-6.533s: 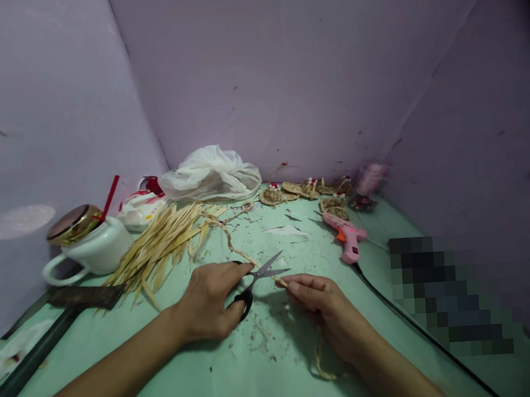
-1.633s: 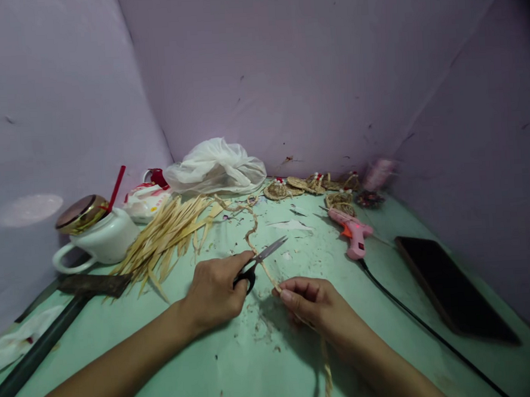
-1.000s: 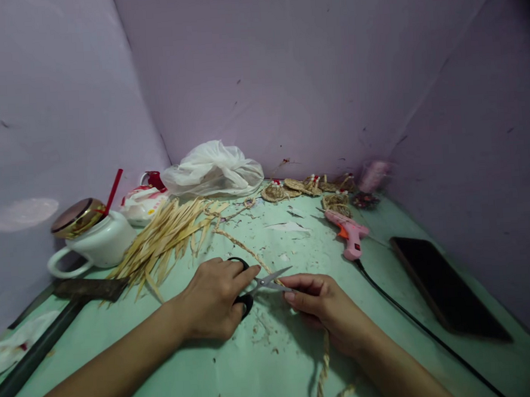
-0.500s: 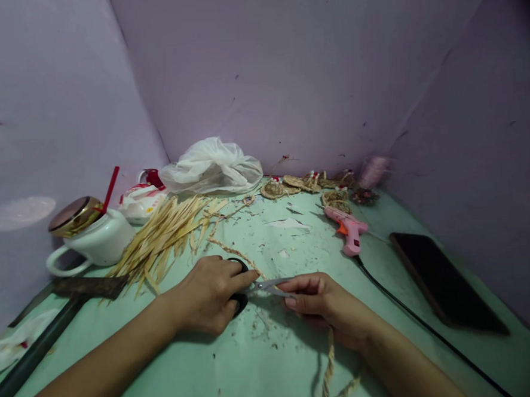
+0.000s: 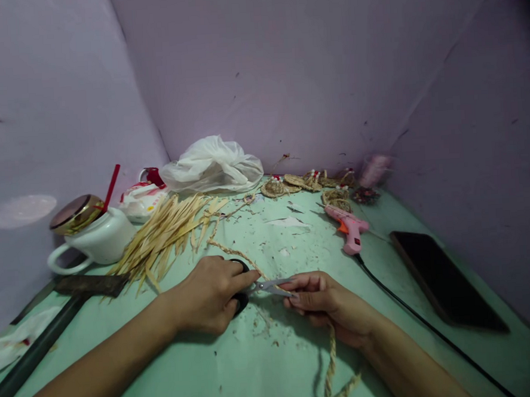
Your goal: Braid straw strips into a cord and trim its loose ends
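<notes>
My left hand (image 5: 212, 294) is closed around the black handles of a pair of scissors (image 5: 261, 286), whose blades are parted and point right. Between the fingers of my right hand (image 5: 325, 302) is a braided straw cord (image 5: 329, 362). From that hand the cord hangs down in a loop to the table. On the other side it passes by the blades and runs up and left toward a bundle of dry straw strips (image 5: 164, 237). My right fingertips sit close to the blade tips; whether they touch is unclear.
At the left are a white mug (image 5: 101, 238) with a gold lid and a hammer (image 5: 44, 338). A white plastic bag (image 5: 213, 166) and woven straw pieces (image 5: 276, 187) lie along the back. A pink glue gun (image 5: 347, 226), its black cable (image 5: 415, 312) and a phone (image 5: 445, 280) lie at right.
Almost nothing differs. My right fingers have shifted very slightly at the blade tips, and the hanging cord has moved a little.
</notes>
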A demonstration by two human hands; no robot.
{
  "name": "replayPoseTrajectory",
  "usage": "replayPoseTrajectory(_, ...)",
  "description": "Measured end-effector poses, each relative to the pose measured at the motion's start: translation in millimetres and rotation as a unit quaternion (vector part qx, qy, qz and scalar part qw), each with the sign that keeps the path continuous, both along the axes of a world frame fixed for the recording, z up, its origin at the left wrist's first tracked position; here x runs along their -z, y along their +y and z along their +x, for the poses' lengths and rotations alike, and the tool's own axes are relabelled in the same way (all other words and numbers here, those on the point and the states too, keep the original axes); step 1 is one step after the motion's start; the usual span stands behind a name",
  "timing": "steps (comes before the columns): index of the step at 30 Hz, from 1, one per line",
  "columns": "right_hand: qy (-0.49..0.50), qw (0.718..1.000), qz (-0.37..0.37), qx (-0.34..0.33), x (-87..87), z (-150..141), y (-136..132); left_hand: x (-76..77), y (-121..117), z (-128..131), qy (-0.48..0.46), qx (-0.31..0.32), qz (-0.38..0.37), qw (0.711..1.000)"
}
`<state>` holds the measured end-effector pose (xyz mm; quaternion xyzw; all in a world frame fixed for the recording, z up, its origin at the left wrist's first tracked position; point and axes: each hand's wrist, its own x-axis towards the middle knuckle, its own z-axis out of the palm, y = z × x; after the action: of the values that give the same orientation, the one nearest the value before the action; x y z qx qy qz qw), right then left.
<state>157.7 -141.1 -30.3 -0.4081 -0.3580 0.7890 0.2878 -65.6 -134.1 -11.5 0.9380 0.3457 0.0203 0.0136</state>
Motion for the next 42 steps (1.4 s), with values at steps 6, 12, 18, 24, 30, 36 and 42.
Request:
replayPoseTrajectory(6,0.055,0.998,-0.032,0.002,3.7,0,2,-0.4,1,0,0.012,-0.002,-0.006,1.0)
replayPoseTrajectory(12,0.084,0.995,-0.054,0.013,5.9,1,4,0.1,1,0,0.007,-0.005,-0.007,1.0)
replayPoseTrajectory(18,0.078,0.995,-0.057,0.022,4.2,1,3,2.8,3,-1,-0.027,-0.005,-0.011,1.0)
replayPoseTrajectory(24,0.074,0.995,-0.064,0.032,4.4,0,2,1.3,4,-5,-0.085,-0.003,-0.051,0.995)
replayPoseTrajectory(30,0.072,0.993,-0.073,0.059,8.2,0,5,4.1,8,-7,-0.281,-0.098,-0.101,0.949)
replayPoseTrajectory(36,0.063,0.994,-0.067,0.051,7.8,0,5,7.6,14,8,-0.544,-0.297,-0.249,0.744)
replayPoseTrajectory(42,0.011,1.0,-0.02,-0.012,5.3,-4,-2,8.6,20,9,-0.663,-0.322,-0.274,0.618)
